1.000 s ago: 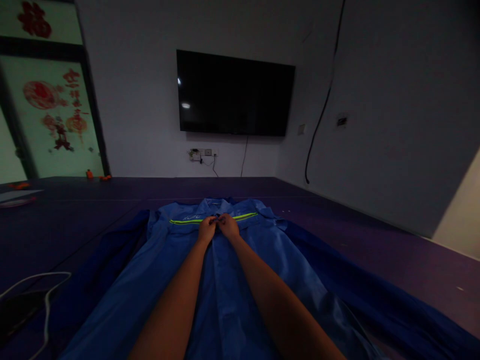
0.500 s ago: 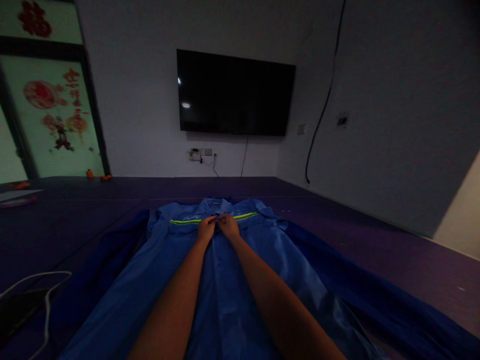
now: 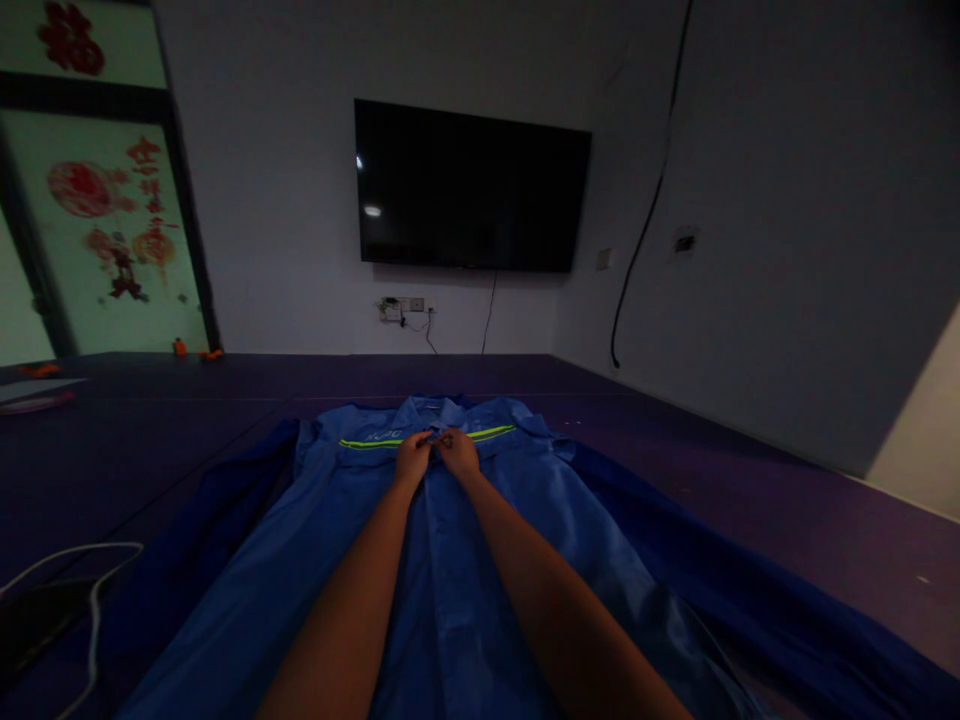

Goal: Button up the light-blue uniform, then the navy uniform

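Note:
A blue work jacket point(image 3: 315, 560) with a bright yellow-green stripe point(image 3: 491, 432) across the chest lies flat, front up, on a dark purple floor mat point(image 3: 750, 480). Its collar points away from me. My left hand point(image 3: 412, 460) and my right hand point(image 3: 457, 453) meet at the jacket's centre front, just below the collar on the stripe line. Both pinch the front placket there, fingers closed and fingertips touching each other. What sits between the fingertips is too small to make out. Both bare forearms reach out over the jacket.
A black TV point(image 3: 469, 187) hangs on the far wall above a wall socket point(image 3: 401, 307) with cables. A white cable point(image 3: 90, 580) loops on the mat at the near left. A glass door with red decorations point(image 3: 112, 220) stands at the left. Small orange things point(image 3: 191, 350) lie by it.

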`<state>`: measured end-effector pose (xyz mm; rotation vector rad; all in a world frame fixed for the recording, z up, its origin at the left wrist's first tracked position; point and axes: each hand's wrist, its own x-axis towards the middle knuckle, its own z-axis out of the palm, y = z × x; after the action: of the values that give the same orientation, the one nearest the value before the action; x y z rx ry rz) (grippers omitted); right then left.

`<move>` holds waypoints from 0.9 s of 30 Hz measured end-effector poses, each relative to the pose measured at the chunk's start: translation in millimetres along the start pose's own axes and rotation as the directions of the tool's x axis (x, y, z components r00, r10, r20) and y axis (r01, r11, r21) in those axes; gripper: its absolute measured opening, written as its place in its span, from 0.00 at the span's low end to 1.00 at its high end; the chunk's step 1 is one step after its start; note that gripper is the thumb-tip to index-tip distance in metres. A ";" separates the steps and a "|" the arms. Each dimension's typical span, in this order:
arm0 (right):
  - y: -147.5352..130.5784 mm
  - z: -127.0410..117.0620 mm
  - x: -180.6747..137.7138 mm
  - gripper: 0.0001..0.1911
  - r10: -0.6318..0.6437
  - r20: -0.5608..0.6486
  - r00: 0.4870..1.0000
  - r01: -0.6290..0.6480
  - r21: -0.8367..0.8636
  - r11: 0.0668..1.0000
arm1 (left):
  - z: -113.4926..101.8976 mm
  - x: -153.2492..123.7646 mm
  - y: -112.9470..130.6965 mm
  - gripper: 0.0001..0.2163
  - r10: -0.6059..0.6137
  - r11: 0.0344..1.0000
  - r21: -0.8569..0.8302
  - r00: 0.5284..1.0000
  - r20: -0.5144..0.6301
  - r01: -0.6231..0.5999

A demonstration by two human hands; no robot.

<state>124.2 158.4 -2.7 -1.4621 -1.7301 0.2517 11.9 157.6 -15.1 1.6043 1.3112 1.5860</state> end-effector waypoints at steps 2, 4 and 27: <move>0.2 -0.1 0.0 0.06 -0.009 0.000 1.000 0.009 0.004 1.000 | -0.1 0.0 0.2 0.13 -0.004 1.000 0.007 1.000 -0.009 0.004; 0.2 -0.3 -0.2 0.06 -0.014 0.002 1.000 0.014 0.001 1.000 | -0.5 -0.1 0.4 0.13 -0.008 1.000 0.014 1.000 -0.016 0.008; -7.7 -8.3 -7.5 0.09 -0.038 -0.017 0.999 0.038 -0.019 0.999 | 0.4 1.0 -1.5 0.15 -0.019 0.999 -0.038 1.000 -0.010 0.019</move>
<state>124.2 146.5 3.9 -1.4387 -1.7486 0.2028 11.8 159.2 -16.1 1.5588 1.2906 1.6000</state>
